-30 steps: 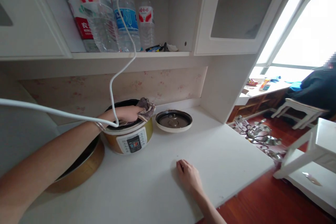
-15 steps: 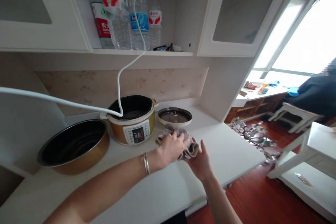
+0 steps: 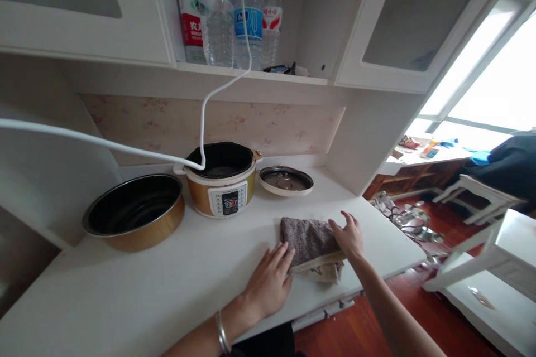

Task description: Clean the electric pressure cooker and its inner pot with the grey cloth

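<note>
A folded grey-brown cloth point(image 3: 310, 239) with a beige underside showing lies flat on the white countertop point(image 3: 201, 273). At its left edge, my left hand point(image 3: 270, 281) rests with fingers stretched out and their tips against the fabric; a silver bangle circles that wrist. My right hand point(image 3: 349, 235) is at the cloth's right side, its thumb and fingers apart. Behind the cloth sits a round lid point(image 3: 288, 192), dark inside with a pale rim. To the lid's left stands an uncovered electric cooker point(image 3: 199, 195) with a control panel.
A wide gold pot point(image 3: 144, 234) with a black inside stands at the left. A white cable point(image 3: 205, 111) hangs across the view before the cooker. Plastic bottles point(image 3: 220, 39) fill the shelf above. A white stool point(image 3: 477, 198) and a dark-clothed person point(image 3: 513, 167) are at the right.
The bunched cloth now lies spread into a flat fold, nearer the front of the countertop. My hands have moved apart to its two sides, and the left one has let go. The view has shifted.
</note>
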{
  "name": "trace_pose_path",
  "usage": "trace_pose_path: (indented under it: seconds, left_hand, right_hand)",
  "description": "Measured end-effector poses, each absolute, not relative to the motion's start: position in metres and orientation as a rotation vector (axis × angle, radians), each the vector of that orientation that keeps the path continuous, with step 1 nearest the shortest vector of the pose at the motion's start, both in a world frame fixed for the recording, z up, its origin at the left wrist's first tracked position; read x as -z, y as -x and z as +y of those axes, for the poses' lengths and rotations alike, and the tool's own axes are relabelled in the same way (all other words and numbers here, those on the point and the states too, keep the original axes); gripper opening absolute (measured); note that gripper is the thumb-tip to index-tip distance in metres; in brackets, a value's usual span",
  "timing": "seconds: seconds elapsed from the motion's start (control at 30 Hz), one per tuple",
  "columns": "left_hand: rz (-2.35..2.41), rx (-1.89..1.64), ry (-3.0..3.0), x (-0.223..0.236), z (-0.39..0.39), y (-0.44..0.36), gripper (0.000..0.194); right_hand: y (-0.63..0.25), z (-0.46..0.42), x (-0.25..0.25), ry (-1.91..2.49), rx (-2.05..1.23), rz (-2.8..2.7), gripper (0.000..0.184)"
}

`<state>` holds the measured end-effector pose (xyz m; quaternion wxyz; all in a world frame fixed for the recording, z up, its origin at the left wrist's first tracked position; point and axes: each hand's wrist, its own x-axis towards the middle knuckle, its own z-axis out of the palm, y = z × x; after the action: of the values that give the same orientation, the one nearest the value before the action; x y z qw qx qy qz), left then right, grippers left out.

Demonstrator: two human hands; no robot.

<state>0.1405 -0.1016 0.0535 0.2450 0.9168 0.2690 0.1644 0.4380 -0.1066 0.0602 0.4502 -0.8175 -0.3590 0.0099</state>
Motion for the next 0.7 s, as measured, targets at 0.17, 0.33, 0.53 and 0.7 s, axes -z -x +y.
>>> trace_pose_path:
  seconds: [0.17, 0.33, 0.53, 0.7]
  left_hand:
    - [1.168, -0.871, -1.940, -0.030, -0.077, -0.040, 0.045]
    - [1.548, -1.285, -1.213, -0.044, -0.057, 0.068, 0.045]
    - [1.602, -1.637, -0.842, -0.078, -0.044, 0.162, 0.038]
    - [1.655, -1.593, -0.861, -0.089, -0.019, 0.200, 0.036]
  right_hand:
    - [-0.341, -0.077, -0.099, 1.726, 0.127, -1.541, 0.025]
    - [-0.218, -0.040, -0.113, 1.306, -0.438, -2.039, 0.028]
    - [-0.107, 0.016, -0.123, 1.215, -0.834, -2.161, 0.040]
    - [-0.050, 0.064, -0.139, 1.364, -1.029, -2.022, 0.054]
